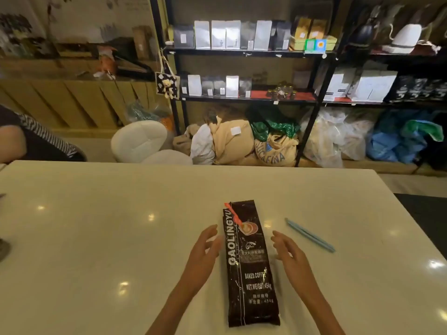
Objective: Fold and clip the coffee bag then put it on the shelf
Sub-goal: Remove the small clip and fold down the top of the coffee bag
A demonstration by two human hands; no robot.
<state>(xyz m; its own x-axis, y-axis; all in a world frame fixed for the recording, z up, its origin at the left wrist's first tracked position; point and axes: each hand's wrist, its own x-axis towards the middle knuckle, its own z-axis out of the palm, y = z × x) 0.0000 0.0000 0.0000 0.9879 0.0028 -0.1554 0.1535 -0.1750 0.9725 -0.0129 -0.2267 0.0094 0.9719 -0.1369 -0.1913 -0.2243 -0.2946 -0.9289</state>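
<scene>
Dark glossy foil, that is the coffee bag [249,262]; it lies flat on the white table [96,238], long side pointing away from the person, its far end toward the shelf [246,53]. Both hands are beside it and not touching: the left hand [204,250] close to its left edge, the right hand [287,252] near its right edge, fingers spread and relaxed, holding nothing. A pale blue clip [309,234] lies on the table to the right, apart from the bag.

I think the foil will be slippery and will crinkle, and will hold a crease if pressed hard. The near part looks full and rather heavy; the far end looks flatter and loose. So the far end is the place to take, pinching both corners and rolling it down toward the filled part.
</scene>
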